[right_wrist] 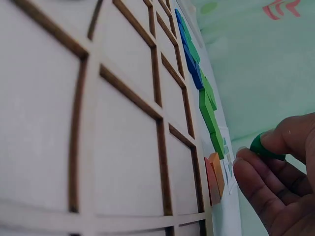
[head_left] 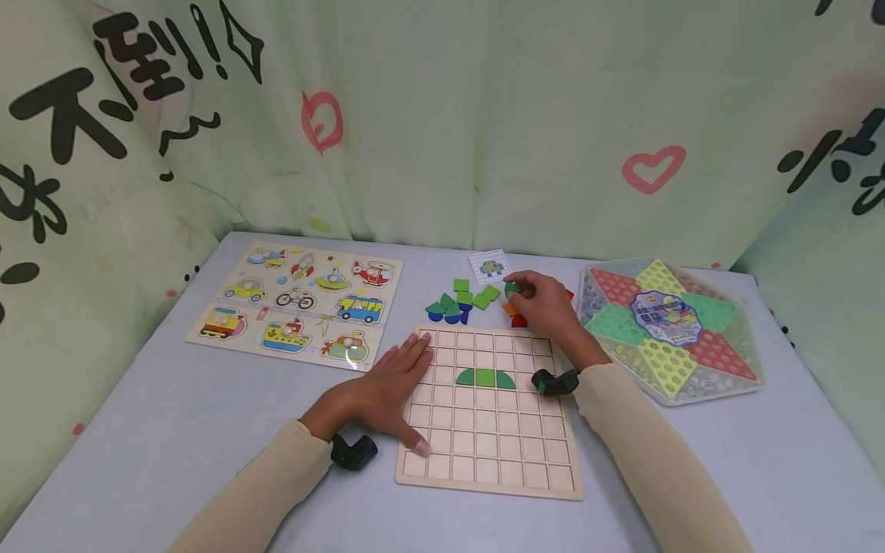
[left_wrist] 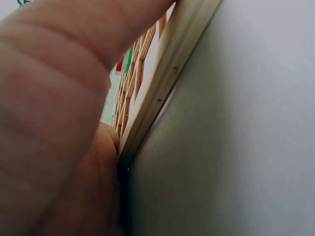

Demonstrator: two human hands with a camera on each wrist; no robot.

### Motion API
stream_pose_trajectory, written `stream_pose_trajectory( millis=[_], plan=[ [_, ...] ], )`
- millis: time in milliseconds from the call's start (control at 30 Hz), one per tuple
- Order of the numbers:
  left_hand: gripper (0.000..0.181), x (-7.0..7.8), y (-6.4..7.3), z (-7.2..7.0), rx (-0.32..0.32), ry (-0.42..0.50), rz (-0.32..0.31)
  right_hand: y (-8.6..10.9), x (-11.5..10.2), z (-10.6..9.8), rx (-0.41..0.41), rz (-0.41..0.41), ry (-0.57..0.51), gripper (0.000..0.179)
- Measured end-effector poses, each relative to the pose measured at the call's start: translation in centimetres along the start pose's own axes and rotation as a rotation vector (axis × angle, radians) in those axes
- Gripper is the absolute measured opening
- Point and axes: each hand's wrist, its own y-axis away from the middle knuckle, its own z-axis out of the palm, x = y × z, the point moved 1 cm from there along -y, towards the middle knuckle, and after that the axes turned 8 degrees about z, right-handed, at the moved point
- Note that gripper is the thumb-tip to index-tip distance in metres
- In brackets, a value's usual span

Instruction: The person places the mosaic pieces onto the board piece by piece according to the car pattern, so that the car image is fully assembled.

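Observation:
A wooden grid board [head_left: 487,445] lies on the white table in the head view. My left hand [head_left: 389,388] rests on its left edge, fingers straight and thumb spread. In the grid sit a light green square [head_left: 485,378] and two dark green quarter-round pieces, one on each side of it. Beyond the board's far right part, my right hand [head_left: 546,307] pinches a dark green piece [right_wrist: 266,149] between thumb and fingers, raised off the table in the right wrist view. The fingers hide part of its outline. Orange [head_left: 510,309] and red pieces [head_left: 518,322] lie beside that hand.
Green squares [head_left: 462,285], dark green and blue pieces [head_left: 452,315] lie loose behind the board. A small picture card [head_left: 488,266] is at the back. To the left lies a vehicle puzzle board [head_left: 304,299]; to the right, a clear hexagonal game box [head_left: 719,361].

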Motion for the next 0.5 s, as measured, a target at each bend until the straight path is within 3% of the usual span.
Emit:
stream_pose_trajectory(
  millis=[167, 500],
  plan=[
    [0.134, 0.0, -0.1, 0.0, -0.004, -0.01, -0.008, 0.6, -0.1, 0.4, -0.025, -0.026, -0.037, 0.017],
    [0.135, 0.0, -0.1, 0.1, -0.009, -0.006, -0.019, 2.5, -1.3, 0.9, -0.072, -0.084, -0.016, 0.016]
  ],
)
